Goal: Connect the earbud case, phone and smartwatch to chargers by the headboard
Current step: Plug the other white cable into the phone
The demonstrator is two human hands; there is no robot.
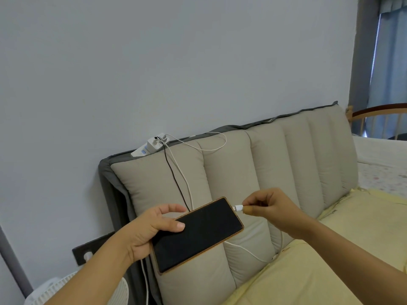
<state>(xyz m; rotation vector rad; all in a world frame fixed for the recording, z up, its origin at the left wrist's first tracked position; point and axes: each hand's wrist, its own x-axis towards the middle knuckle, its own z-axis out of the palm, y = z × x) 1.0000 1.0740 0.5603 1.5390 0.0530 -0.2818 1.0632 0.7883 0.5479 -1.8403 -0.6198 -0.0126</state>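
The left hand (152, 230) grips a black-screened phone in a tan-edged case (198, 233), held tilted before the beige padded headboard (275, 164). The right hand (271, 208) pinches a white charging plug (237, 208) just beside the phone's upper short edge. White and black cables (176, 172) hang from a white charger block (154, 143) atop the headboard's left end, above the yellow-sheeted bed (330, 260).

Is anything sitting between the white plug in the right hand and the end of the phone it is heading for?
Nothing visible. The right hand pinches the white plug just off the phone, whose upper end faces it, with only a small open gap between. The left hand grips the phone's other end, clear of that gap.
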